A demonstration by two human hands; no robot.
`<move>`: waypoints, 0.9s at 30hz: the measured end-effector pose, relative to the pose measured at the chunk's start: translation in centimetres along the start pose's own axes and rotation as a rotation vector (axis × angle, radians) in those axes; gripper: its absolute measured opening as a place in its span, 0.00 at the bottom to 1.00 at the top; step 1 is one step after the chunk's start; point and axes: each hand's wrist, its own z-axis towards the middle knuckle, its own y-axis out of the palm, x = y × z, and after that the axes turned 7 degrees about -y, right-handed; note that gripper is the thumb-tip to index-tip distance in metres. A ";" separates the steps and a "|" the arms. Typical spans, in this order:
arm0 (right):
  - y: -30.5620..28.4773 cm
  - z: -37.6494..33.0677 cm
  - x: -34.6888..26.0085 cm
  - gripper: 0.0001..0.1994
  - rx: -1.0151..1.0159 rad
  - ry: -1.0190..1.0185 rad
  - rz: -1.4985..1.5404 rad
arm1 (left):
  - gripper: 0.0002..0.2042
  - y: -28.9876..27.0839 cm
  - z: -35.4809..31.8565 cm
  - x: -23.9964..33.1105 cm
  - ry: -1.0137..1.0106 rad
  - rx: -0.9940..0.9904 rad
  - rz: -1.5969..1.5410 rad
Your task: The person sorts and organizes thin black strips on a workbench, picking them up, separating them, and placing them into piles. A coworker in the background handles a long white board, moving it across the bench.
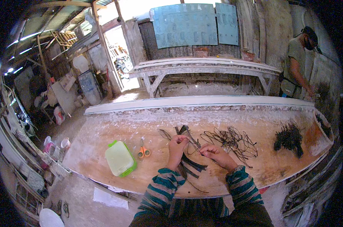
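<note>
Both hands are raised over the wooden table, close together, with a thin dark strand (194, 143) running between their fingertips. My left hand (177, 148) is closed in a pinch at the strand's left end. Fingers of my right hand (218, 155) pinch its other end. Below and behind the left hand lies a bundle of flat black strips (194, 164), partly hidden by that hand. A loose tangle of black cord (232, 143) spreads just beyond the right hand. Scissors with orange handles (143, 152) lie left of the left hand.
A clear container with a green rim (120, 159) sits left on the table (92, 143). At the right are a black clump of cords (289, 139) and a dusty bucket (319, 134). A white rail (201, 102) borders the far edge. A person (298, 62) stands back right.
</note>
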 end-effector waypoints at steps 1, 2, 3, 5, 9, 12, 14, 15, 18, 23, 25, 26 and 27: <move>0.1 0.0 0.0 0.04 0.020 -0.011 0.034 | 0.05 0.0 -0.1 0.1 -0.001 0.000 0.001; 0.2 -0.1 -0.1 0.05 0.040 -0.023 0.068 | 0.05 0.1 -0.2 0.3 -0.002 -0.001 0.001; 0.2 -0.2 -0.1 0.05 0.060 -0.034 0.102 | 0.05 0.2 -0.3 0.4 -0.003 -0.001 0.002; -0.3 -0.2 0.4 0.07 0.155 -0.012 0.091 | 0.05 0.1 -0.2 0.4 -0.023 -0.079 -0.050; -0.4 0.4 0.1 0.08 0.389 -0.099 0.232 | 0.06 -0.2 0.1 -0.1 -0.089 -0.200 -0.084; -1.9 0.4 1.5 0.07 0.512 -0.156 0.254 | 0.07 -0.2 -0.1 -0.1 -0.264 -0.399 -0.191; -2.4 0.6 2.0 0.07 0.601 -0.136 0.263 | 0.07 -0.2 -0.5 0.4 -0.331 -0.536 -0.227; -2.6 0.6 2.2 0.07 0.646 -0.127 0.267 | 0.07 -0.2 -0.7 0.6 -0.365 -0.605 -0.244; -2.4 0.6 1.9 0.08 0.651 -0.072 0.253 | 0.07 0.4 -1.6 -1.1 -0.282 -0.793 -0.479; -2.8 0.6 4.2 0.10 0.655 0.031 0.071 | 0.07 1.7 -3.2 -0.6 -0.332 -0.970 -0.545; -2.5 0.7 4.0 0.10 0.649 0.035 0.092 | 0.07 1.7 -3.7 -0.3 -0.346 -1.014 -0.484; -2.1 0.7 3.4 0.10 0.656 0.033 0.116 | 0.07 1.7 -3.8 -0.1 -0.362 -1.061 -0.467; -1.9 0.8 3.1 0.10 0.663 0.032 0.139 | 0.07 1.7 -3.8 0.0 -0.379 -1.107 -0.451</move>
